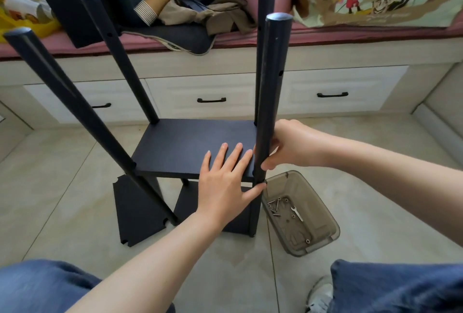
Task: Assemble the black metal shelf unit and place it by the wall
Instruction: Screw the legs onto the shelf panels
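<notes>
Left hand (223, 177) lies flat, fingers straight, on the black shelf board (180, 147), thumb seemingly touching the front-right post (271, 87), which the right hand (288, 144) grips. The unit stands on the tiled floor (62, 187).

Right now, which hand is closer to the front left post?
Left. The left hand lies flat on the shelf board, between the front left post and the right hand, which grips the front right post.
</notes>
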`<state>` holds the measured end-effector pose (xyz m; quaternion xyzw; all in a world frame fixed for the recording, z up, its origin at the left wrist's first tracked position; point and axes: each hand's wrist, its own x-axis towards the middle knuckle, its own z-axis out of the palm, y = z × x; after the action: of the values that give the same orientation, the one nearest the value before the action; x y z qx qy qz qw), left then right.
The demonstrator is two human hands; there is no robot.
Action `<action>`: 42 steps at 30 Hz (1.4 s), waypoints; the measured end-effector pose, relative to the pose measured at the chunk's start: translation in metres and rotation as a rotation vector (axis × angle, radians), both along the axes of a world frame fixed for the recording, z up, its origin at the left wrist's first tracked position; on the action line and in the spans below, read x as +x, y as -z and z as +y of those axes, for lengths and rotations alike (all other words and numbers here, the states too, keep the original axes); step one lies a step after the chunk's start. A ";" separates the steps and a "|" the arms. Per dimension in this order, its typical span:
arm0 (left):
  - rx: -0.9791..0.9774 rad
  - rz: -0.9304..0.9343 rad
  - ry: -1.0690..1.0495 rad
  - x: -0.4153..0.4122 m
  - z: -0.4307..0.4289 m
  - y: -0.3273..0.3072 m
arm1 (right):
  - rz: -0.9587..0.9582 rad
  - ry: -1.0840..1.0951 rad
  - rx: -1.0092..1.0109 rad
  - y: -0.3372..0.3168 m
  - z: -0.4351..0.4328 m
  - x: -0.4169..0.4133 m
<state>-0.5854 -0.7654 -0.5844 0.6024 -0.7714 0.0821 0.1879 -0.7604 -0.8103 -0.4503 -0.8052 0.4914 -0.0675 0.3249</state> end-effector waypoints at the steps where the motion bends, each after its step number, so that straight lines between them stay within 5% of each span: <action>1: -0.006 -0.003 -0.003 0.000 -0.001 0.000 | -0.002 -0.008 0.010 0.000 0.000 -0.001; 8: -0.062 -0.015 -0.006 0.001 -0.003 0.004 | 0.213 -0.017 0.117 0.032 -0.008 -0.021; 18: -0.121 -0.052 0.007 0.001 -0.001 0.012 | 0.477 0.228 0.490 0.196 0.005 -0.034; 27: -0.151 -0.064 0.007 0.002 -0.001 0.014 | 0.395 0.299 0.584 0.251 0.038 -0.027; 38: -0.118 -0.071 0.002 0.000 0.000 0.012 | 0.041 0.445 0.982 0.268 0.046 -0.028; 42: -0.127 -0.071 0.004 0.000 0.000 0.012 | 0.299 0.356 0.828 0.282 0.055 -0.032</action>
<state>-0.5854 -0.7652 -0.5969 0.5846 -0.7719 0.1517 0.1983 -0.7925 -0.7551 -0.7324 -0.5123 0.6488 0.1962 0.5275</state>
